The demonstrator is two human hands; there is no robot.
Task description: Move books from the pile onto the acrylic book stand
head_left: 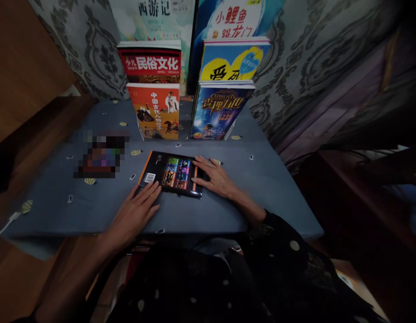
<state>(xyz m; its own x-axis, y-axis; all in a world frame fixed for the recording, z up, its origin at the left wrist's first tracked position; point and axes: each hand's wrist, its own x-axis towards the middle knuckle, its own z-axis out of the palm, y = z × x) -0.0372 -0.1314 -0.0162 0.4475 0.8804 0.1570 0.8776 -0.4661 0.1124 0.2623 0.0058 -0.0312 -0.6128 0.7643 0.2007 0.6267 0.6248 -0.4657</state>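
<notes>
A dark book (171,172) lies flat, back cover up, in the middle of a grey-blue tablecloth (228,211). My left hand (136,213) lies flat with stretched fingers, its fingertips touching the book's near left corner. My right hand (216,177) rests open on the book's right edge, fingers spread over the cover. Neither hand grips anything.
Several books stand upright in a rack at the table's back: an orange one (156,111), a red one (150,63), a blue one (218,111) and a yellow-blue one (233,60). A blurred dark object (100,154) lies at left. Patterned curtains hang behind and at right.
</notes>
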